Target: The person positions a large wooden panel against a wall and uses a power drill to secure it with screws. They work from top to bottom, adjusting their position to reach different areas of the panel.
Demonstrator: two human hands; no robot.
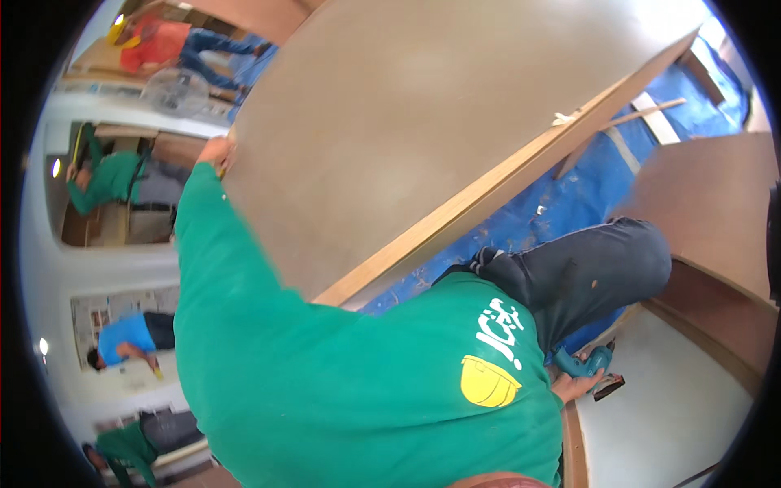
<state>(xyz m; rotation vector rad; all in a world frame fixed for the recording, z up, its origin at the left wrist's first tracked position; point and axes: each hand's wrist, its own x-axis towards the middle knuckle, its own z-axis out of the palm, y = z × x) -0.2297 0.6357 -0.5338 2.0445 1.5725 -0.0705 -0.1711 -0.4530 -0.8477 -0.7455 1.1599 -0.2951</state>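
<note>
My left arm, in a green sleeve, reaches to the far left edge of a large brown panel [423,98]. There my left hand [215,152] is closed at the panel's edge, with a small yellowish bit showing just below it; what the fingers hold is not clear. Low on the right, beside my hip, my right hand [576,385] grips a teal power drill [600,359]. A small dark object [608,388] shows just below that hand, its kind unclear. A wooden strip [455,213] runs along the panel's near right side.
Blue sheeting [529,195] covers the floor, with loose wood strips [647,114] on it. My bent leg [586,268] lies between the panel and brown boards [708,203]. A pale board [667,398] sits lower right. Several people and a fan [175,92] are at left.
</note>
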